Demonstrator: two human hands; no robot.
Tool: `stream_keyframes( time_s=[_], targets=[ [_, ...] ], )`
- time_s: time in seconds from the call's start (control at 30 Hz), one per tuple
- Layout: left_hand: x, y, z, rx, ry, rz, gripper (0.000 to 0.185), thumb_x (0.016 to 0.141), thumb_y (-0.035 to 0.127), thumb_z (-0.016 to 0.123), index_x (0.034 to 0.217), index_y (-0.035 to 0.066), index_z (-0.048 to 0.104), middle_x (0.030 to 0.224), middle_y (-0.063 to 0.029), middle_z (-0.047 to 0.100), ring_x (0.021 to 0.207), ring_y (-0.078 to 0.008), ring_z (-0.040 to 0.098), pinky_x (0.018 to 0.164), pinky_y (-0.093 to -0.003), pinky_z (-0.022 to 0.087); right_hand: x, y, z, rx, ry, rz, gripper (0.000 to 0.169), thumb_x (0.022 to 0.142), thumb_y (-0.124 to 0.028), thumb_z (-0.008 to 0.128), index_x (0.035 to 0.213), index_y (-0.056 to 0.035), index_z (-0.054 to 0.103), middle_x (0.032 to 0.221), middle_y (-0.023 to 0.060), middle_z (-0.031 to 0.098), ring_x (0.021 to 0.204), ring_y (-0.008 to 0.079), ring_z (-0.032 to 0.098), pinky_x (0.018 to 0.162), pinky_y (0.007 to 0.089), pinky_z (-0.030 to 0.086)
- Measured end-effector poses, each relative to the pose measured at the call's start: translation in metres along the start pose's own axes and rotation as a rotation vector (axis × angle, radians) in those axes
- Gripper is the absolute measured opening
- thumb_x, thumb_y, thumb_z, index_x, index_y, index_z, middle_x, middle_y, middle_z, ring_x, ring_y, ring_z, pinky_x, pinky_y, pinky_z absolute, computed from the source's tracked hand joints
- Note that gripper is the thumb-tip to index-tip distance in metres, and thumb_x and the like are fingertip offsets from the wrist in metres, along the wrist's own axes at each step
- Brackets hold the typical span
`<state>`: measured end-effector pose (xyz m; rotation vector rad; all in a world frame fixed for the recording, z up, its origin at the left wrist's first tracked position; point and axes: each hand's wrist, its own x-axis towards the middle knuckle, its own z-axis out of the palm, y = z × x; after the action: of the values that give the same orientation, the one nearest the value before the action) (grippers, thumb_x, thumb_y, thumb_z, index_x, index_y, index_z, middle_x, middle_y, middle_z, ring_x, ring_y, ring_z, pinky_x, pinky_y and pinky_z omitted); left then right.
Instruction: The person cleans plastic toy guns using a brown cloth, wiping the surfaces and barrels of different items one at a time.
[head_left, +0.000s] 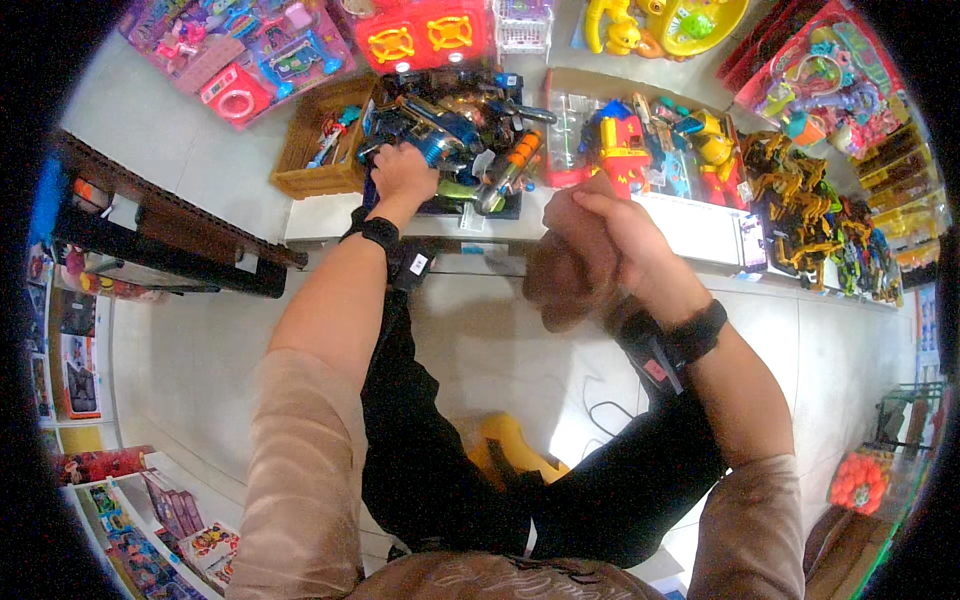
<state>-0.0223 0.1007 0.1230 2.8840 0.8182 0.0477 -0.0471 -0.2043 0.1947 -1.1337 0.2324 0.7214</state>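
My left hand (405, 178) reaches into a dark bin of toy guns and rests at the left end of a shiny blue-and-bronze toy gun (431, 124). Its fingertips are partly hidden, so a firm grip cannot be made out. My right hand (626, 232) holds a crumpled brown cloth (574, 274), blurred, in front of the shelf edge. Near the left hand lies a toy gun with an orange-banded barrel (521, 154). Black bands circle both wrists.
Left of the bin stands a wooden crate (322, 161). A cardboard box (559, 79) holds red and yellow toys (622, 146). Further right are a phone-like device (754, 241) and several yellow-and-black toy figures (787, 187). A yellow stool (514, 442) shows between my legs.
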Motion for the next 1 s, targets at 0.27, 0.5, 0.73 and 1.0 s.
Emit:
stream_keyframes(
  time_s=[0.27, 0.5, 0.73, 1.0],
  targets=[
    [-0.014, 0.017, -0.032, -0.218, -0.09, -0.032, 0.081, 0.074, 0.036, 0.081, 0.129, -0.01, 0.042, 0.121, -0.0278, 0.063, 0.114, -0.0401, 0.062, 0.095, -0.0451, 0.051, -0.012, -0.005, 0.011, 0.128, -0.047, -0.103, 0.027, 0.097, -0.021, 0.058, 0.115, -0.0008, 0.058, 0.103, 0.0135, 0.067, 0.094, 0.0259, 0.068, 0.079, 0.0408, 0.057],
    [-0.062, 0.018, -0.089, -0.075, -0.101, 0.203, 0.066, 0.076, 0.03, 0.077, 0.118, -0.011, 0.048, 0.109, -0.03, 0.066, 0.105, -0.0433, 0.065, 0.091, -0.0461, 0.053, 0.002, -0.005, 0.005, 0.291, -0.046, -0.255, 0.033, 0.098, -0.026, 0.056, 0.119, -0.0004, 0.055, 0.102, 0.0144, 0.066, 0.09, 0.0273, 0.067, 0.076, 0.0425, 0.057],
    [-0.091, -0.003, -0.116, -0.235, 0.038, 0.264, 0.057, 0.074, 0.024, 0.077, 0.11, -0.009, 0.047, 0.1, -0.032, 0.066, 0.098, -0.0466, 0.065, 0.086, -0.0487, 0.051, 0.007, -0.01, 0.007, 0.21, -0.031, -0.123, 0.038, 0.105, -0.033, 0.041, 0.124, -0.0034, 0.055, 0.116, 0.0118, 0.065, 0.106, 0.0258, 0.062, 0.095, 0.0424, 0.05],
    [-0.148, 0.023, -0.115, -0.347, -0.069, 0.558, 0.052, 0.075, 0.022, 0.072, 0.113, -0.003, 0.045, 0.092, -0.0282, 0.064, 0.091, -0.0456, 0.064, 0.08, -0.0503, 0.051, -0.028, -0.02, 0.044, 0.442, -0.072, -0.109, 0.039, 0.101, -0.038, 0.051, 0.123, -0.0069, 0.057, 0.105, 0.0088, 0.067, 0.094, 0.0236, 0.065, 0.084, 0.0395, 0.054]
  ],
)
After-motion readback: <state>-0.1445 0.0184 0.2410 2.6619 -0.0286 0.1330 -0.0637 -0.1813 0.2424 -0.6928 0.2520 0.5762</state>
